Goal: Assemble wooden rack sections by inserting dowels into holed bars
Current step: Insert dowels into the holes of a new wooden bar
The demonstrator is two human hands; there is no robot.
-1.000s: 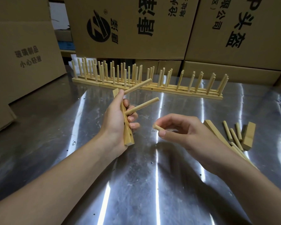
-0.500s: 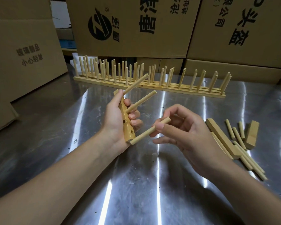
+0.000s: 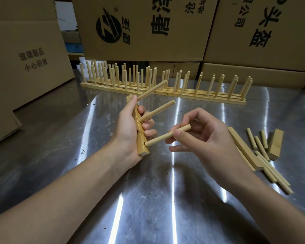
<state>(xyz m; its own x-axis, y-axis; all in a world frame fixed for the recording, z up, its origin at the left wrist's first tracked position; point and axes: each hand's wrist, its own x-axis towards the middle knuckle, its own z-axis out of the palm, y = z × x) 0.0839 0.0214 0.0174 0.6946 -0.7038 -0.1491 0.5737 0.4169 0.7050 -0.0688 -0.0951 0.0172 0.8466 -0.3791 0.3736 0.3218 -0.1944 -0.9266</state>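
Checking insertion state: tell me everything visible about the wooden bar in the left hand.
The bar is pale, square-edged wood, held nearly upright above the metal table. The left hand grips its middle, thumb near the top. Two dowels stand in its upper holes, pointing up and right. A dark empty hole shows lower on its side. The right hand pinches a third dowel whose tip meets the lowest hole; its depth cannot be told.

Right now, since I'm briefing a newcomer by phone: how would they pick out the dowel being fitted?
Find the steel table, then the left hand holding a holed bar above it. Of the three dowels along that bar, it is the lowest dowel, the only one pinched by the right hand, its tip at the bottom hole.
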